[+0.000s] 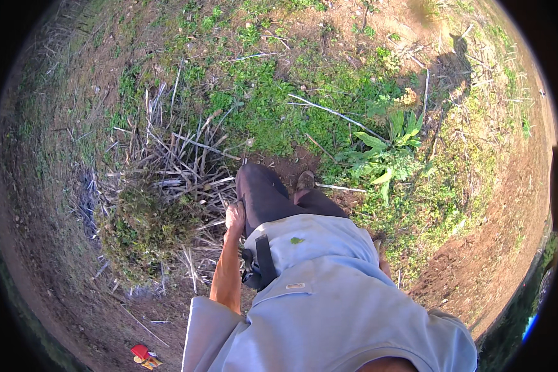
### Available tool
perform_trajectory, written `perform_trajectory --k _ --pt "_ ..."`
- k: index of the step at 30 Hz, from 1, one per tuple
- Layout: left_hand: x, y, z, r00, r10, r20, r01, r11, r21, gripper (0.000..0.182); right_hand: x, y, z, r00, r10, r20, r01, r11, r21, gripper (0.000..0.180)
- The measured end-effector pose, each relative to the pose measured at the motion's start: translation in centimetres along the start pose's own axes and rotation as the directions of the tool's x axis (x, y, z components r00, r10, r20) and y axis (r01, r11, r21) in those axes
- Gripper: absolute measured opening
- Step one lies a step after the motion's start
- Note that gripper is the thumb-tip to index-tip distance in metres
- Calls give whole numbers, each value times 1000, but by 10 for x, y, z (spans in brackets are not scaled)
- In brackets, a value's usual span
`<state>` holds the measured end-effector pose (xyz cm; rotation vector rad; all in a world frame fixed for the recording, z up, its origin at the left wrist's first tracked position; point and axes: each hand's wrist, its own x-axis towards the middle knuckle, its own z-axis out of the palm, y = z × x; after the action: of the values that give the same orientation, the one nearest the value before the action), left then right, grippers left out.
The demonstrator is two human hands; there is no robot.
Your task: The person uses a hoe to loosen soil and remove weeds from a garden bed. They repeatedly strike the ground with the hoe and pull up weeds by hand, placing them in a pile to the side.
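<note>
My left hand [235, 215] is at the outer side of my dark trousers [265, 200], by the thigh, beside a heap of dry stalks [190, 153]; its fingers are partly hidden, so whether it holds anything is unclear. On the other side, part of my right hand or wrist [384, 266] shows past the edge of my light blue shirt [335, 297], its fingers mostly hidden. A black strap with a buckle [266, 262] hangs at my waist. One shoe [305, 180] stands on bare soil.
Low green weeds [260, 107] cover the ground ahead, with a broad-leaved plant [395, 139] and a long dry stalk [337, 114]. A clump of cut greenery [144, 228] lies beside the stalk heap. A red and yellow object [142, 352] lies at the lower left. Brown soil [465, 269] stretches along the right.
</note>
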<state>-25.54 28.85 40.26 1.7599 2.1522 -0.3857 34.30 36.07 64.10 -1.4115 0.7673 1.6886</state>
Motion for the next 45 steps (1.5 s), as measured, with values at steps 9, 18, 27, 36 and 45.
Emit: perform_trajectory --k 9,18,27,36,45 --pt "37 36 -130 918 -195 346 327 866 -378 41 -1 47 15 997 -51 52 43 989 140 13" --pt "130 16 -219 977 81 197 -9 940 -342 37 18 125 74 991 -77 111 34 937 347 13" --pt "126 80 -449 732 674 104 -567 686 -455 70 20 198 180 945 -322 -54 315 943 -108 13" --pt "74 145 -461 104 994 -10 -943 96 -320 47 81 236 202 960 -274 51 278 954 -111 27" --pt "70 168 -401 66 975 210 -944 130 -304 24 106 256 179 956 -266 124 256 962 89 30"
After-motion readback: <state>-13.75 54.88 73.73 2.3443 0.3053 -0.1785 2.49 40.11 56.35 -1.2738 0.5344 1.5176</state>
